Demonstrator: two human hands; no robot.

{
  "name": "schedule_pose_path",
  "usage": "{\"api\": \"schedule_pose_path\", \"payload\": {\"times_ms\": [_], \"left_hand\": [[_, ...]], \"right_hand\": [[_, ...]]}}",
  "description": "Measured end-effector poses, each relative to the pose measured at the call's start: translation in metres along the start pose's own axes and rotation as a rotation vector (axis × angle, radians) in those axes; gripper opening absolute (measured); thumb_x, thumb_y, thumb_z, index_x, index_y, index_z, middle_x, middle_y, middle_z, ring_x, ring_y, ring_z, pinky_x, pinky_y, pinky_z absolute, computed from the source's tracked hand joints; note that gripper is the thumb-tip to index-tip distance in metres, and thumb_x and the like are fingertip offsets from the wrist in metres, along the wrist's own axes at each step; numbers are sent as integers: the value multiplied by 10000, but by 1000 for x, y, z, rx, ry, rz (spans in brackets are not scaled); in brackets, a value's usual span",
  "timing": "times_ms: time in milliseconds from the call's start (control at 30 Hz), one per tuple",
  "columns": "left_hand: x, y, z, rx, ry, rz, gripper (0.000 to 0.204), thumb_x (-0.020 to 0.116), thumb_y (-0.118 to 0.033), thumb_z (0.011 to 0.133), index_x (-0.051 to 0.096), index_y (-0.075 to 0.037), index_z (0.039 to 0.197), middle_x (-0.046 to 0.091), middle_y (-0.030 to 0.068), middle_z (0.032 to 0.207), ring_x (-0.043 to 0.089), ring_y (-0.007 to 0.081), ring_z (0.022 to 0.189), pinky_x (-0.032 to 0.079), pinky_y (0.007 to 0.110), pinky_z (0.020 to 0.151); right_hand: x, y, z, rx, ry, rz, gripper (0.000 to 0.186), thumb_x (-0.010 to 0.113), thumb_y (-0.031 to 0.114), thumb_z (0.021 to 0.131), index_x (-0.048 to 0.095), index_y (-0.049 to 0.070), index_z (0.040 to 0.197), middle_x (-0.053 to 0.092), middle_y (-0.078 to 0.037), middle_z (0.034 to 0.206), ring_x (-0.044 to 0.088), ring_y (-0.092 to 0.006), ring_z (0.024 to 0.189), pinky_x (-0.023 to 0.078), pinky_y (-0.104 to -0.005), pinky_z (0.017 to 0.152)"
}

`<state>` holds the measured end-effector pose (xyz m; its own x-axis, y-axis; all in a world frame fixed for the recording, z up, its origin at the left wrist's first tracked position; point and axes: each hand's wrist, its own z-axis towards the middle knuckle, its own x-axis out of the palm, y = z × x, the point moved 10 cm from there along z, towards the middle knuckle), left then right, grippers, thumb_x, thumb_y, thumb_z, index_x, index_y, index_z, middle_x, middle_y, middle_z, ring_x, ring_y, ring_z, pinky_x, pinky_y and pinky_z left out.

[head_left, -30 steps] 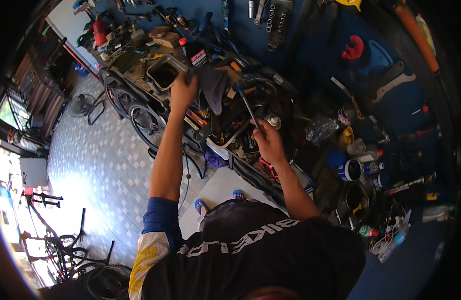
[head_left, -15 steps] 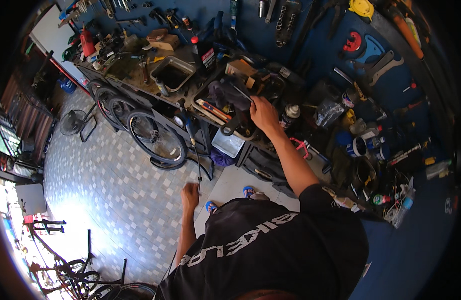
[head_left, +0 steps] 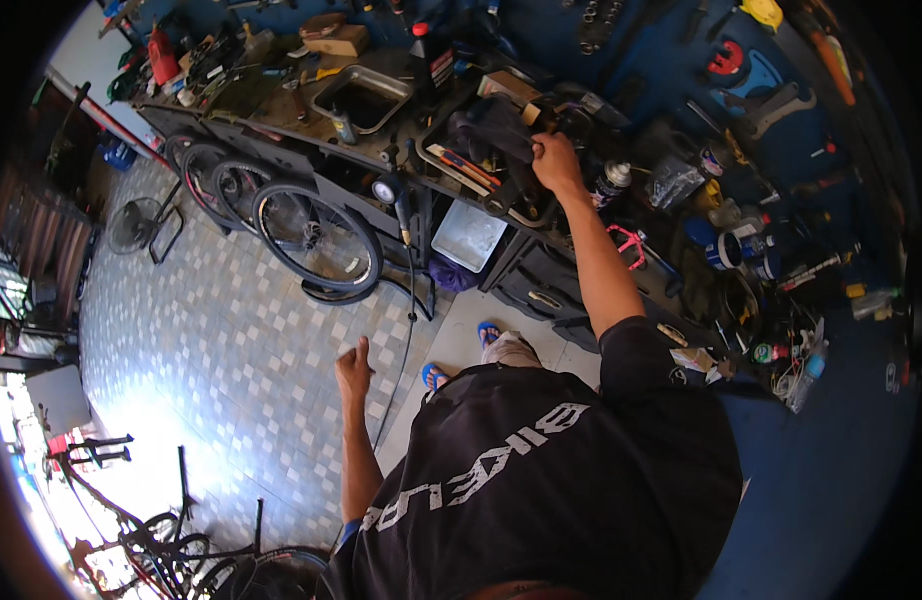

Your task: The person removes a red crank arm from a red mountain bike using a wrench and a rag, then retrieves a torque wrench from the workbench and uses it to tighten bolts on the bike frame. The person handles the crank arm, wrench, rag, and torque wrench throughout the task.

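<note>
My right hand [head_left: 555, 163] is closed on the edge of a dark rag [head_left: 493, 128] over a tray of tools on the workbench. The fingertips are partly hidden behind the knuckles. Beside that hand stands a spray can [head_left: 612, 180], and a tray [head_left: 501, 203] with red-handled tools lies below the rag. My left hand [head_left: 354, 370] is low over the tiled floor, thumb stretched out and nothing seen in it. To its right a tyre inflator [head_left: 393, 200] with a round gauge hangs at the bench front, its black hose [head_left: 412, 290] running down.
Bicycle wheels [head_left: 316, 235] lean against the bench [head_left: 271, 130]. A metal pan [head_left: 363, 98] and a black bottle [head_left: 433, 65] stand on it. A clear bin [head_left: 469, 236] sits below. Bike frames [head_left: 131, 510] stand at lower left, a fan [head_left: 133, 225] at far left.
My left hand has moved left and up, away from the hose, and its thumb now sticks out. My right hand stays at the rag. The whole view has shifted slightly.
</note>
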<state>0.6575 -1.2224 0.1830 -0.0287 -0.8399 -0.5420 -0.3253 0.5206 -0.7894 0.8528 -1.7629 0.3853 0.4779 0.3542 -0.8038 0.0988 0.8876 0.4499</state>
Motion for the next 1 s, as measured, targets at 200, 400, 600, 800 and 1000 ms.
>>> {"api": "schedule_pose_path", "payload": {"times_ms": [200,400,600,800,1000], "left_hand": [[25,-36,43,20,57,-127,624,660,-537,976,621,15,687,593,103,597,617,172,524,487,344,523],[92,-74,38,4,171,-99,543,694,-495,958,666,12,765,646,89,640,641,156,586,497,335,582],[105,-85,68,1,94,-160,447,724,-441,937,710,4,970,717,125,753,697,205,676,527,342,642],[81,-72,177,-114,43,-435,517,740,-371,939,639,8,1275,738,155,1044,731,197,782,582,310,623],[84,-55,300,-270,175,-631,495,658,-236,972,551,-25,1407,675,147,1195,735,241,899,596,340,665]], "right_hand": [[17,-13,24,-22,44,-70,247,635,157,948,744,91,1159,695,-215,1129,655,-415,1079,535,-498,917],[21,-15,35,-76,76,-89,243,645,170,952,736,104,1167,708,-166,1110,655,-386,1072,536,-498,904],[-19,48,36,-253,-54,58,207,657,155,975,733,93,1158,700,-143,1085,637,-361,1045,511,-454,922],[-62,147,16,-262,-17,494,161,657,58,970,745,37,1104,698,-87,914,639,-187,768,510,-312,720],[-4,213,-42,-188,107,532,167,664,24,956,744,7,1101,679,-77,851,593,-104,684,473,-255,618]]}}
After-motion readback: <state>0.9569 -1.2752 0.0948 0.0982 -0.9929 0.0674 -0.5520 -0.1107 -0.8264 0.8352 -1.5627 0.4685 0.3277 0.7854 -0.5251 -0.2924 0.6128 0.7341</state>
